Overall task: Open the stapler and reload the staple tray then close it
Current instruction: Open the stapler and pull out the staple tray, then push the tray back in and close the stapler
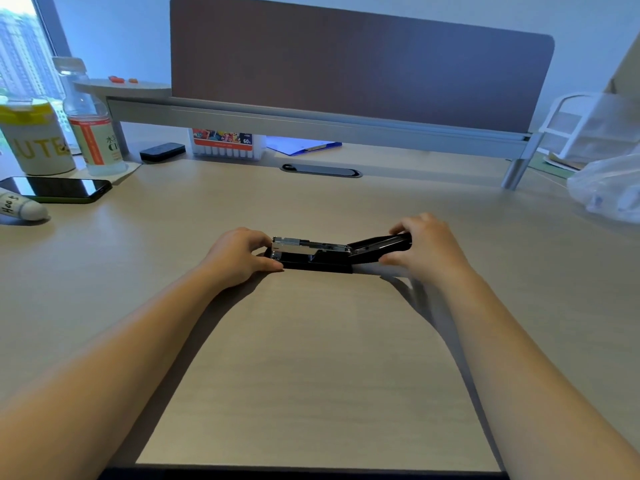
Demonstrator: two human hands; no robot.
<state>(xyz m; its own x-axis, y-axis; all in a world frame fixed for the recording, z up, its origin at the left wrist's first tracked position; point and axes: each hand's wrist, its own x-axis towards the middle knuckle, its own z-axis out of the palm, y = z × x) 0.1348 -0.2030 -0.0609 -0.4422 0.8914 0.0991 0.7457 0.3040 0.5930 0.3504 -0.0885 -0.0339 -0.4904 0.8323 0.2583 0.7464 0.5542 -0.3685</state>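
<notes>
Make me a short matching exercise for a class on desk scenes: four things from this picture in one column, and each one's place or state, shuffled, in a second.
Things:
1. stapler
2. phone
3. bottle
4. marker box

Places or states:
A. standing upright at the far left, beside a yellow-lidded tub
B. under the raised shelf at the back
C. swung open at mid-desk, between the left hand and right hand
D. lying flat, dark screen up, at the left

Pairs: 1-C, 2-D, 3-A, 4-B

Wooden desk (311, 358) bearing stapler (311, 258), phone (59, 188), bottle (91, 126).
</notes>
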